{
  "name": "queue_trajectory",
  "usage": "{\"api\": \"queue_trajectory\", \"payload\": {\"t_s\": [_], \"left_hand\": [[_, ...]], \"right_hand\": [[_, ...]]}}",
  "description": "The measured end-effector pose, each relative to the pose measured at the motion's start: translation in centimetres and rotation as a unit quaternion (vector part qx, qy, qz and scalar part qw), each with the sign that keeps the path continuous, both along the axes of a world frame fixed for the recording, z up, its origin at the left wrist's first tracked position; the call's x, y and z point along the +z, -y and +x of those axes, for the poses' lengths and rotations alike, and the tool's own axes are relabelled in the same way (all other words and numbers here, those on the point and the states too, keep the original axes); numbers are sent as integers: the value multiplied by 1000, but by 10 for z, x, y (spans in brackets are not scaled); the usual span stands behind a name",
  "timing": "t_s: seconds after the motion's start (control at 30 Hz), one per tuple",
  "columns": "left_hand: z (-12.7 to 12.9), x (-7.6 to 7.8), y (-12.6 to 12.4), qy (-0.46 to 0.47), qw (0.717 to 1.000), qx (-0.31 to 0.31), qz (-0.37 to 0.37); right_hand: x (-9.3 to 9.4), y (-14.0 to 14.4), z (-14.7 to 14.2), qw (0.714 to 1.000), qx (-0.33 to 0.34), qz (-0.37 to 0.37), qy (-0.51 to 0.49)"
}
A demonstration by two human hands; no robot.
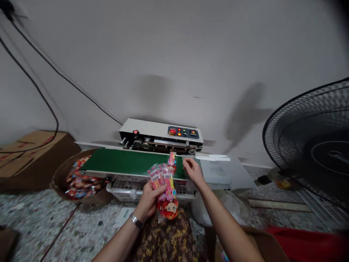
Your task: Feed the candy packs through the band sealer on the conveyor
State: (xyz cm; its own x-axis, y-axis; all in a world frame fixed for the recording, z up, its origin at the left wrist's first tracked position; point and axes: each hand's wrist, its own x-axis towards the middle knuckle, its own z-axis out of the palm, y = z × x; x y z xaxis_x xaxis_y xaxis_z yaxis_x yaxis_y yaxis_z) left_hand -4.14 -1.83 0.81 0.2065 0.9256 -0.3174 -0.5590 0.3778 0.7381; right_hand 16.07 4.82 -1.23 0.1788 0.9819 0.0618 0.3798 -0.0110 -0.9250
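My left hand (151,198) grips a fan of several clear plastic packets (166,187) with pink-and-yellow printed cards and barcodes. A red-haired cartoon figure (168,210) shows at the lower end of the front packet. Another such packet (172,160) lies on the green conveyor belt (122,161), its top edge at the front of the band sealing machine (160,133). Just right of that packet, my right hand (192,169) hovers over the belt's right end with its fingers curled together. I see nothing between them.
A round carton (101,194) of filled packets stands left under the belt, beside a cardboard box (35,156). Under the belt sits a white basket (120,192). A large black fan (313,142) stands right, and a power cable (68,80) runs along the wall.
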Motion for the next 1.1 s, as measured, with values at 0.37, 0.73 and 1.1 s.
{"api": "queue_trajectory", "payload": {"t_s": [0.37,0.73,1.1], "left_hand": [[15,2,-12,-12,998,65,15],[11,-9,-11,-7,1000,25,-14],[24,1,-17,-14,1000,24,13]], "right_hand": [[1,39,-16,996,-15,66,-63],[-27,-47,93,929,-224,-148,255],[10,-4,11,999,38,8,21]]}}
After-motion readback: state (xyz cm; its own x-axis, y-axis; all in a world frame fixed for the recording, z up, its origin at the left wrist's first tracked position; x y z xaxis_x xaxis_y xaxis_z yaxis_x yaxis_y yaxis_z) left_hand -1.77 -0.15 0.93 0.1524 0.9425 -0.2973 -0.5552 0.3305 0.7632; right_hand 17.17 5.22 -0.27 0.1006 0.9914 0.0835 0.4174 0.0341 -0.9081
